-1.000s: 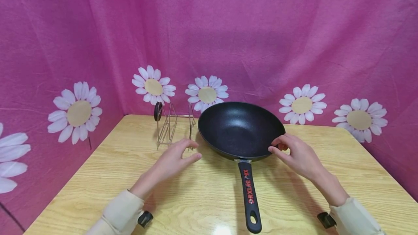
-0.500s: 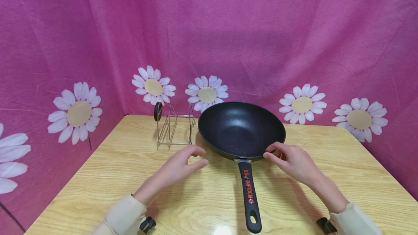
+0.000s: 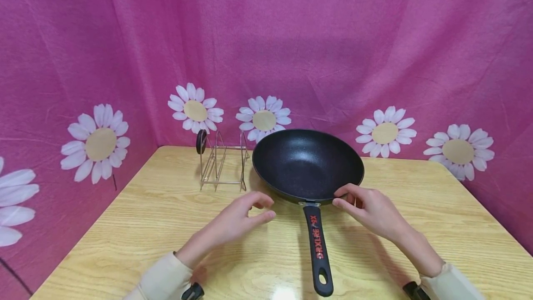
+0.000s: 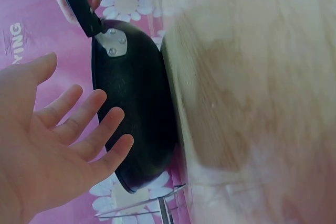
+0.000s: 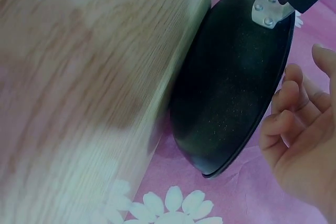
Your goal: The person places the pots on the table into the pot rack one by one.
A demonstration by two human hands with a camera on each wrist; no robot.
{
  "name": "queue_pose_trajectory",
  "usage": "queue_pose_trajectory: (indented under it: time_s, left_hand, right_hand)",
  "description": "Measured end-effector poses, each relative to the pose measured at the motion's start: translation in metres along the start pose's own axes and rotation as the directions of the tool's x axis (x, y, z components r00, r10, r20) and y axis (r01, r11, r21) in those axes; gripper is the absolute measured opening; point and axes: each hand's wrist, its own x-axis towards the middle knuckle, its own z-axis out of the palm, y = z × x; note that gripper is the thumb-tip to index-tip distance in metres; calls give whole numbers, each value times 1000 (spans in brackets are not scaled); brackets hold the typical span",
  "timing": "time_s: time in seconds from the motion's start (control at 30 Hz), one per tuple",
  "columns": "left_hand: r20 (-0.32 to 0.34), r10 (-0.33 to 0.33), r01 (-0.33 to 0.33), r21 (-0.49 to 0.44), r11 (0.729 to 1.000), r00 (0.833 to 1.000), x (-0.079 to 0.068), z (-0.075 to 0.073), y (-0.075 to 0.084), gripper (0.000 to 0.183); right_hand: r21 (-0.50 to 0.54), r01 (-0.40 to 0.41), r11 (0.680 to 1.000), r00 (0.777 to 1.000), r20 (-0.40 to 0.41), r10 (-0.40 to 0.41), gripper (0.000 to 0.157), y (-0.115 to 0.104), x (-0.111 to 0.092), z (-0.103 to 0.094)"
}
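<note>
A black wok-shaped frying pan [image 3: 306, 165] sits on the wooden table, its handle [image 3: 318, 249] with red lettering pointing to the near edge. My right hand [image 3: 372, 209] is at the pan's near right rim, fingers loosely bent. In the right wrist view the pan's underside [image 5: 231, 77] lies beside that hand [image 5: 304, 129], which grips nothing. To the left of the handle, in front of the pan, hovers my left hand [image 3: 237, 216], thumb and fingers apart. The left wrist view has this hand [image 4: 68, 135] with spread fingers, the pan [image 4: 136, 98] beyond it.
A wire rack [image 3: 220, 163] with a dark round disc [image 3: 201, 141] at its left side stands at the back left of the wooden table [image 3: 145, 216]. Behind the table hangs a pink cloth [image 3: 316, 50] printed with white daisies.
My left hand has moved right and a little nearer, away from the rack toward the pan's handle. My right hand has shifted left along the pan's rim. The pan has not moved.
</note>
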Motion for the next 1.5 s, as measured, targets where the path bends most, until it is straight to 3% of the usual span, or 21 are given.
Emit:
queue_pose_trajectory:
  time_s: [0.37,0.6,0.9,1.23,1.5]
  left_hand:
    - [77,-1,0,15,1000,997,-4,15,10,39]
    - [124,4,-4,1,1000,992,-6,25,20,41]
    - [148,13,-13,-1,1000,989,-8,32,27,42]
    - [214,31,-8,-105,994,976,-11,44,40,39]
    - [259,48,-10,-149,989,965,-12,54,48,33]
  right_hand:
    - [93,12,996,997,76,-19,4,-8,-3,0]
    - [79,-8,997,985,175,-6,15,-18,-5,2]
    - [84,-21,996,973,231,1,22,-24,-8,5]
    - [200,-34,979,963,269,-21,19,-29,-9,10]
    - [310,-97,946,943,334,-13,20,-29,-7,18]
